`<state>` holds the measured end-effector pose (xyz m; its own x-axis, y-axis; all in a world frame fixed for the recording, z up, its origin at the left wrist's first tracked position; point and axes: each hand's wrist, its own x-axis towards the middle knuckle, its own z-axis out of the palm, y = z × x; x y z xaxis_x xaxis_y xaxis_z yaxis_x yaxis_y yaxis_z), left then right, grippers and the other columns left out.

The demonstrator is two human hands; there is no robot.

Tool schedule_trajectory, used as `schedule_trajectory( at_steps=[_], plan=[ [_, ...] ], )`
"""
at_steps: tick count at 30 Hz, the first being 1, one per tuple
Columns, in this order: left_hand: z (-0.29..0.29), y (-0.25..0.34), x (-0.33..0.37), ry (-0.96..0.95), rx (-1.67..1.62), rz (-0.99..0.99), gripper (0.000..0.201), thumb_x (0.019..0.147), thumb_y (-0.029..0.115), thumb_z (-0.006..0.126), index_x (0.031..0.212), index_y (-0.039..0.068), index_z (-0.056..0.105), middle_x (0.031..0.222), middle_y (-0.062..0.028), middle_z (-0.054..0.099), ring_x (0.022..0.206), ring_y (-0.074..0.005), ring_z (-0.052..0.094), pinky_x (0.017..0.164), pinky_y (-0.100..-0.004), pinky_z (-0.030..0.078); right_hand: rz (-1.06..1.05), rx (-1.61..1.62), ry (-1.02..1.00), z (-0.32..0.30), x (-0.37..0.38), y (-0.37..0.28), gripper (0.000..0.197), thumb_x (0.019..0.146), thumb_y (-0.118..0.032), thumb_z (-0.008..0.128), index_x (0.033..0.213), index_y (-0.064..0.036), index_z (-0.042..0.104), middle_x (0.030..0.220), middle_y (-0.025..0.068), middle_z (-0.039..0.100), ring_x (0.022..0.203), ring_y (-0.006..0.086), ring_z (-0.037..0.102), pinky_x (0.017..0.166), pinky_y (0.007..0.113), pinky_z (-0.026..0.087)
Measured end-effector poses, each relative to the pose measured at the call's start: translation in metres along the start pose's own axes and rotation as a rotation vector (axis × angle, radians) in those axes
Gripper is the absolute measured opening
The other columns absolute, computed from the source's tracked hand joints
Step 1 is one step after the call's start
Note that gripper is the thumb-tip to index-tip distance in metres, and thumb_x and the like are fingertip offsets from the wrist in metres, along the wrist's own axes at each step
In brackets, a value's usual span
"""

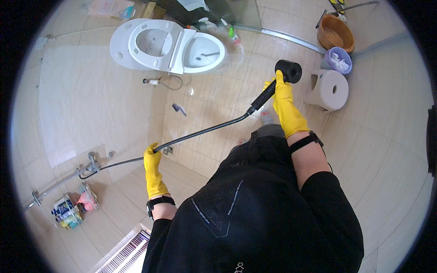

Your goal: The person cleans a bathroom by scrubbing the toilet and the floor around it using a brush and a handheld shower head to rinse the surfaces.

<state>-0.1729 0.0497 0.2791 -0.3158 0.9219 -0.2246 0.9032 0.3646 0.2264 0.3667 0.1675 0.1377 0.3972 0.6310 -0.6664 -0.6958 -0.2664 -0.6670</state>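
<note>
Both my hands wear yellow rubber gloves. My right hand (pixel 287 107) is closed around the handle of a black shower head (pixel 287 69), whose round head points up and right, away from the toilet. From the handle a black hose (pixel 200 132) runs down and left. My left hand (pixel 154 170) is closed on this hose partway along. Past that hand, the hose continues to a chrome wall tap (pixel 93 160). Ahead and left stands a white toilet (pixel 185 63) with its lid and seat raised and the bowl showing.
A small brush (pixel 179 109) and a white connector with a thin hose (pixel 154 82) lie near the left wall. Spray bottles (pixel 233 35) stand behind the toilet. At right are a white stool (pixel 331 93), a purple bin (pixel 328 61) and a brown basin (pixel 337 38). Bottle racks (pixel 68 213) hang lower left.
</note>
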Motion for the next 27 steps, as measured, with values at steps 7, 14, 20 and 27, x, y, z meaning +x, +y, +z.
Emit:
schedule_trajectory(
  at_steps=[7,14,20,27],
  plan=[
    [-0.006,0.044,-0.025,-0.119,-0.194,-0.045,0.038,0.079,-0.002,0.055,0.116,0.002,0.065,0.079,-0.0076,0.066,0.067,-0.0125,0.060,0.061,-0.0256,0.047,-0.130,0.056,0.194,-0.028,-0.022,0.012,0.045,0.087,-0.045,0.067,0.091,-0.0010,0.057,0.075,0.0169,0.065,0.052,0.0258,0.062,0.049,0.037,0.053],
    [0.004,0.005,-0.039,-0.145,-0.259,0.055,0.044,0.079,-0.004,0.052,0.121,0.004,0.062,0.082,-0.0061,0.065,0.066,-0.0112,0.059,0.061,-0.0254,0.048,-0.019,0.049,0.119,-0.056,-0.063,0.017,0.044,0.089,-0.043,0.065,0.094,0.0011,0.060,0.079,0.0156,0.066,0.065,0.0268,0.065,0.063,0.038,0.059],
    [0.004,-0.023,-0.051,-0.159,-0.321,0.131,0.043,0.082,-0.003,0.049,0.122,0.006,0.062,0.078,-0.0040,0.063,0.066,-0.0104,0.058,0.062,-0.0238,0.047,-0.061,0.088,0.137,-0.061,-0.096,0.032,0.044,0.091,-0.041,0.063,0.091,0.0025,0.059,0.076,0.0161,0.065,0.061,0.0277,0.063,0.057,0.040,0.057],
    [0.006,-0.055,-0.059,-0.131,-0.423,0.094,0.040,0.083,-0.002,0.053,0.121,0.007,0.063,0.078,-0.0026,0.063,0.067,-0.0088,0.057,0.063,-0.0217,0.044,0.009,0.046,0.078,-0.055,-0.116,0.040,0.042,0.090,-0.041,0.064,0.098,-0.0007,0.058,0.078,0.0108,0.062,0.067,0.0253,0.063,0.065,0.039,0.058]
  ],
)
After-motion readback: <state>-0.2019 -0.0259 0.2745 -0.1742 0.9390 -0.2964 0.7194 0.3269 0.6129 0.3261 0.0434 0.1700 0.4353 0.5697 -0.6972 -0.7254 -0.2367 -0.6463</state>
